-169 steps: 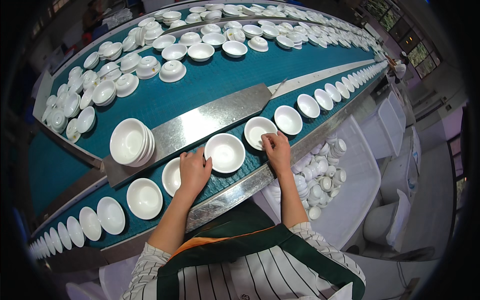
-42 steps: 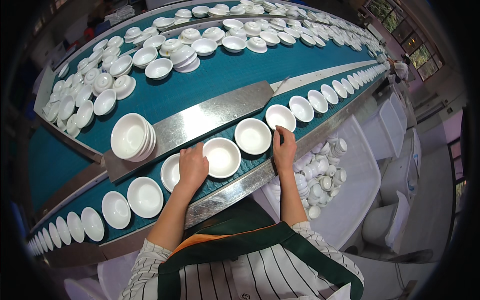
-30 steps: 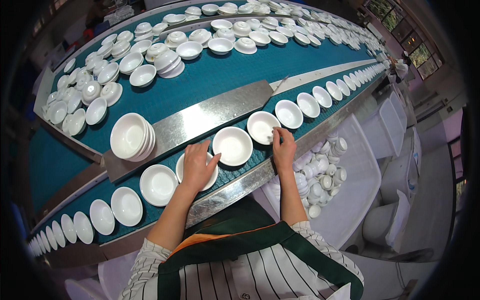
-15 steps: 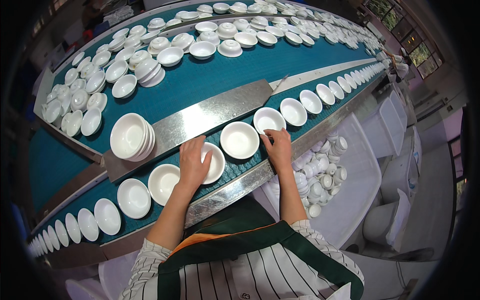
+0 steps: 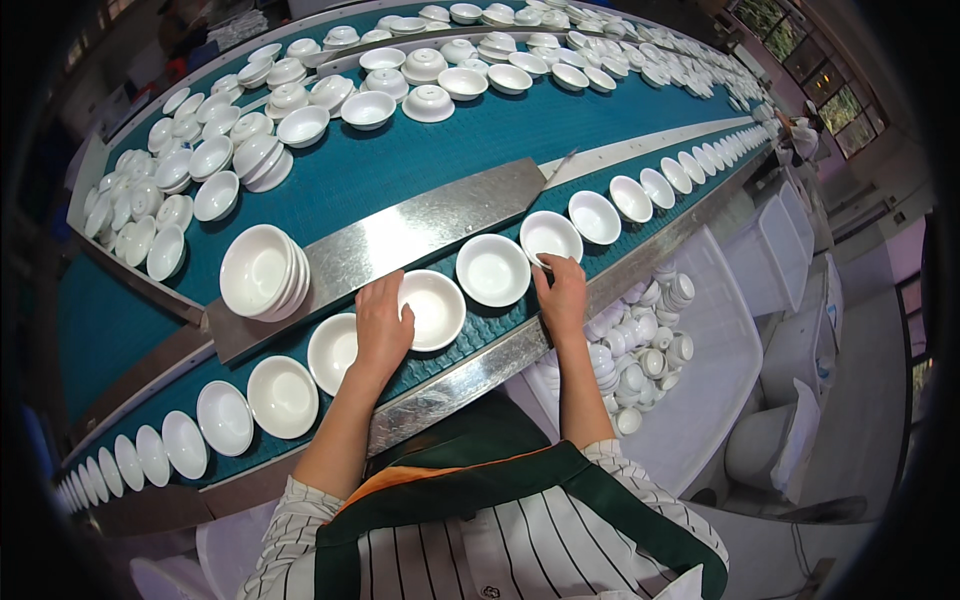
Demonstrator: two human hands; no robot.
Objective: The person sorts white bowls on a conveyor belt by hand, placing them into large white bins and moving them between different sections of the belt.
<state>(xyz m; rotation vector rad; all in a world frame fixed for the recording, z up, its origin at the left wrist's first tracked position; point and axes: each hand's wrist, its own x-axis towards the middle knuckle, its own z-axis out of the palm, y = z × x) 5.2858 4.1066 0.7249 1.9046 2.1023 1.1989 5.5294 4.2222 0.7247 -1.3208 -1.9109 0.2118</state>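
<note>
On the near strip of a teal conveyor belt (image 5: 490, 320) runs a single row of white bowls, mouths up. My left hand (image 5: 383, 325) is open with nothing in it, fingers stretched out beside the left rim of one white bowl (image 5: 434, 308). A second bowl (image 5: 493, 269) sits between my two hands. My right hand (image 5: 563, 295) is open too, its fingers bent and apart; their tips overlap the lower rim of a third bowl (image 5: 552, 236), and whether they touch it I cannot tell. Behind my left hand, another bowl (image 5: 333, 350) is partly covered.
A stack of white bowls (image 5: 262, 272) rests on the metal divider plate (image 5: 420, 235). Many bowls (image 5: 368, 110) lie jumbled on the wide far belt. Below the metal edge rail (image 5: 440, 395) at right, a white bin (image 5: 690, 400) holds small white pieces. A person (image 5: 800, 135) stands far right.
The near row of bowls has shifted to the right past my hands. Bowls on the far belt have moved left. My hands have barely moved, and the stack on the divider has stayed put.
</note>
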